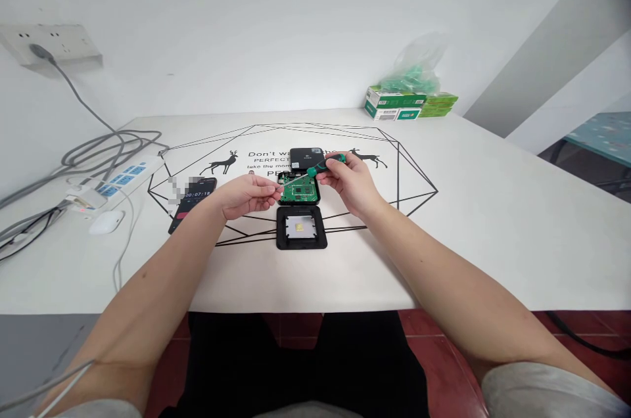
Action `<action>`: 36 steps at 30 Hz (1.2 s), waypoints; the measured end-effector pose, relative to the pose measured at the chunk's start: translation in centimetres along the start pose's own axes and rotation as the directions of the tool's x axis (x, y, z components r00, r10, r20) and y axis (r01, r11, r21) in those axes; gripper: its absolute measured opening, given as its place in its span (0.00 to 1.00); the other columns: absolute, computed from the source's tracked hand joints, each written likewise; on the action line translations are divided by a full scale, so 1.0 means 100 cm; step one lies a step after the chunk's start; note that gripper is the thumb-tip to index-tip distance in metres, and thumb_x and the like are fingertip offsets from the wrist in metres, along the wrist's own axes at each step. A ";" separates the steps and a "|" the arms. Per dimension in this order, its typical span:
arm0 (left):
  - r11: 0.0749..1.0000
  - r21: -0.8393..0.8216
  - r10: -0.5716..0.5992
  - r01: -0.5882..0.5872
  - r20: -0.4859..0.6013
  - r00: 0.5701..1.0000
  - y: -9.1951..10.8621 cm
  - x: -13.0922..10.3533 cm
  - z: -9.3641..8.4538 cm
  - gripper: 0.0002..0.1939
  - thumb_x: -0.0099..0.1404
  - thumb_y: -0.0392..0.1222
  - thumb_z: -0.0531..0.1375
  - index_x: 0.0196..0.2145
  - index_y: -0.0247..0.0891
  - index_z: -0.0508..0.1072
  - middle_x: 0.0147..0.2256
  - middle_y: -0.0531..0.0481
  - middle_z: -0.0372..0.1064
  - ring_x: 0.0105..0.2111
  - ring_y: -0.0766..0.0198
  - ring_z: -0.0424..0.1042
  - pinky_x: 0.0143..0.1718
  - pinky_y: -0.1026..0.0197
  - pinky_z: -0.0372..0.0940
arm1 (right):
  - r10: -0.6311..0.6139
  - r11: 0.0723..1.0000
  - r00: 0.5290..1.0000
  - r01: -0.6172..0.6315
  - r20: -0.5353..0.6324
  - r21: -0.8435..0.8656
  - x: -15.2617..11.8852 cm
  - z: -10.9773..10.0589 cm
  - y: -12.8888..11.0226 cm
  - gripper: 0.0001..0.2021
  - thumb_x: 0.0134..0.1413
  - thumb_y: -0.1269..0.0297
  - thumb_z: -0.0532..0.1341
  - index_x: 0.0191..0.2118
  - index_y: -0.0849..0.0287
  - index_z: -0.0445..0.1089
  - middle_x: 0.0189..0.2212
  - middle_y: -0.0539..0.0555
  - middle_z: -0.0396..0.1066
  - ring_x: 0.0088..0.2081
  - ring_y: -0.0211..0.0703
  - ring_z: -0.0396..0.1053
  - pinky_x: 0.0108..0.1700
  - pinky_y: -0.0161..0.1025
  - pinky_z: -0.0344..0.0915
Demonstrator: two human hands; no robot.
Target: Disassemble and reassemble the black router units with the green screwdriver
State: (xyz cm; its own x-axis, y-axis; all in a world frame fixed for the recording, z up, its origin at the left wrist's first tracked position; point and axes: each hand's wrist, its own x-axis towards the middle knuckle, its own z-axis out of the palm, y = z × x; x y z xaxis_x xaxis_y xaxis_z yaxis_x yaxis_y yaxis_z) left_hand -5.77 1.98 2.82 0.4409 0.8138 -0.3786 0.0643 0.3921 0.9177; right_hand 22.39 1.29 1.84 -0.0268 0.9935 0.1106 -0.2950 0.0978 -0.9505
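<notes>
A screwdriver [313,171] with a green and black handle is in my right hand [351,183], its fingers closed round the handle. Its thin metal shaft slants down to the left. At the shaft's tip, my left hand [254,194] is closed in a pinch; whatever lies between those fingertips is too small to make out. Below the shaft lies a green circuit board [302,190] in a black housing. Nearer to me rests a square black cover [302,244] with a silvery plate inside. Behind the board is another black casing piece [302,159] with a pale label.
A phone [197,198] showing a timer lies left of my left hand. Farther left are a power strip [131,178], coiled cables [113,145] and a white earbud case [107,222]. Green and white boxes [394,104] with a plastic bag [417,69] stand at the back right.
</notes>
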 end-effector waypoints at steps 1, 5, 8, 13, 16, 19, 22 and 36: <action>1.000 0.003 0.003 -0.003 -0.002 1.000 0.000 0.000 0.000 0.05 0.69 0.35 0.72 0.43 0.34 0.85 0.39 0.43 0.81 0.34 0.68 0.75 0.43 0.62 0.76 | -0.003 1.000 1.000 0.003 -0.002 0.001 -0.001 0.001 -0.001 0.20 0.50 0.54 0.77 0.43 0.54 0.71 0.29 0.46 0.77 0.31 0.37 0.80 0.38 0.37 0.79; 1.000 0.022 0.017 -0.017 0.001 1.000 -0.001 0.001 -0.001 0.07 0.67 0.36 0.75 0.42 0.33 0.86 0.38 0.44 0.80 0.33 0.68 0.74 0.42 0.62 0.77 | -0.012 1.000 1.000 0.012 -0.006 -0.002 -0.003 0.003 -0.004 0.21 0.49 0.54 0.78 0.42 0.55 0.71 0.29 0.46 0.77 0.31 0.37 0.80 0.38 0.37 0.78; 0.995 0.096 0.036 -0.034 -0.015 0.999 -0.002 0.001 0.001 0.10 0.65 0.39 0.77 0.41 0.33 0.86 0.38 0.43 0.81 0.34 0.67 0.75 0.44 0.60 0.77 | -0.048 0.996 0.999 0.049 0.009 -0.079 -0.005 0.003 -0.005 0.21 0.49 0.53 0.78 0.42 0.54 0.71 0.27 0.45 0.76 0.30 0.38 0.79 0.37 0.39 0.79; 0.970 0.243 0.035 -0.024 -0.042 0.999 -0.007 0.004 0.007 0.11 0.63 0.43 0.78 0.38 0.34 0.86 0.36 0.43 0.81 0.33 0.65 0.77 0.45 0.56 0.77 | -0.145 0.962 0.986 0.161 0.085 -0.221 -0.006 0.001 -0.004 0.23 0.52 0.47 0.76 0.44 0.53 0.69 0.25 0.45 0.75 0.29 0.42 0.79 0.37 0.44 0.79; 0.949 0.312 0.051 -0.033 -0.049 0.998 -0.008 0.005 0.010 0.11 0.64 0.44 0.77 0.35 0.34 0.84 0.35 0.44 0.81 0.31 0.65 0.76 0.42 0.56 0.76 | -0.166 0.946 0.977 0.196 0.132 -0.257 -0.006 0.000 -0.002 0.24 0.54 0.45 0.75 0.47 0.52 0.68 0.26 0.45 0.75 0.31 0.44 0.79 0.40 0.47 0.79; 0.922 0.383 0.075 -0.054 -0.039 0.996 -0.009 0.003 0.013 0.09 0.65 0.44 0.75 0.35 0.36 0.84 0.35 0.45 0.81 0.31 0.64 0.76 0.41 0.56 0.77 | -0.206 0.936 0.957 0.253 0.203 -0.243 -0.006 -0.002 -0.001 0.27 0.56 0.43 0.73 0.54 0.49 0.67 0.36 0.49 0.79 0.36 0.45 0.79 0.46 0.50 0.80; 0.901 0.426 0.093 -0.076 -0.019 0.995 -0.009 0.001 0.016 0.08 0.67 0.43 0.72 0.35 0.36 0.82 0.35 0.45 0.81 0.31 0.63 0.76 0.41 0.56 0.76 | -0.262 0.922 0.923 0.326 0.281 -0.211 -0.008 -0.004 0.000 0.30 0.58 0.40 0.71 0.60 0.45 0.63 0.48 0.53 0.81 0.47 0.48 0.79 0.54 0.52 0.79; 0.285 0.877 0.363 -0.386 0.274 0.890 -0.011 0.001 0.041 0.10 0.72 0.36 0.59 0.34 0.41 0.78 0.41 0.46 0.79 0.48 0.52 0.76 0.55 0.51 0.70 | -0.336 0.869 0.856 0.443 0.394 -0.221 -0.030 0.026 -0.008 0.32 0.67 0.38 0.64 0.70 0.41 0.63 0.64 0.57 0.73 0.55 0.52 0.80 0.66 0.57 0.76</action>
State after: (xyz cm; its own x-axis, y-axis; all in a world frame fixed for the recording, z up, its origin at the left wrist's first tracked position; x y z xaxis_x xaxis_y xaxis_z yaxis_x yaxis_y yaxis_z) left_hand -2.11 -0.14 2.30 0.6613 0.7495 0.0295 0.6335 -0.5792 0.5131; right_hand 20.26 -1.87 3.02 -0.2997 0.7943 0.5285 -0.0573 0.5380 -0.8410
